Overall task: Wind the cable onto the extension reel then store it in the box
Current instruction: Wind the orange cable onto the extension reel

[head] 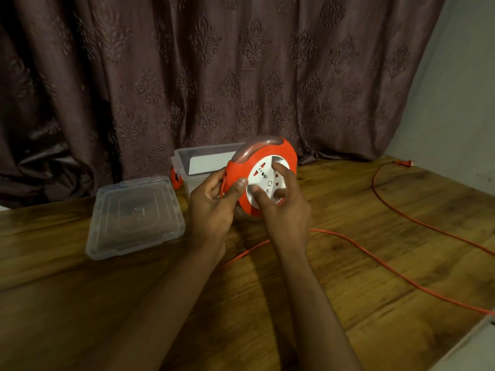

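Both hands held the extension reel [263,178] up above the tabletop [80,303]: left hand [214,202] clamped on its orange rim, right hand [284,202] with fingers curled onto the white socket face. The cable [380,266] trailed loose across the wood, and the box [192,167] stood open just behind.

Desk [348,263]: wood-grain top, brown, dimly lit, with a glossy sheen in patches. Curtain [214,62]: dark mauve fabric with an embossed damask motif, hanging in folds behind the desk's far edge. Wall [460,103]: plain pale surface, beyond the desk's far right corner.
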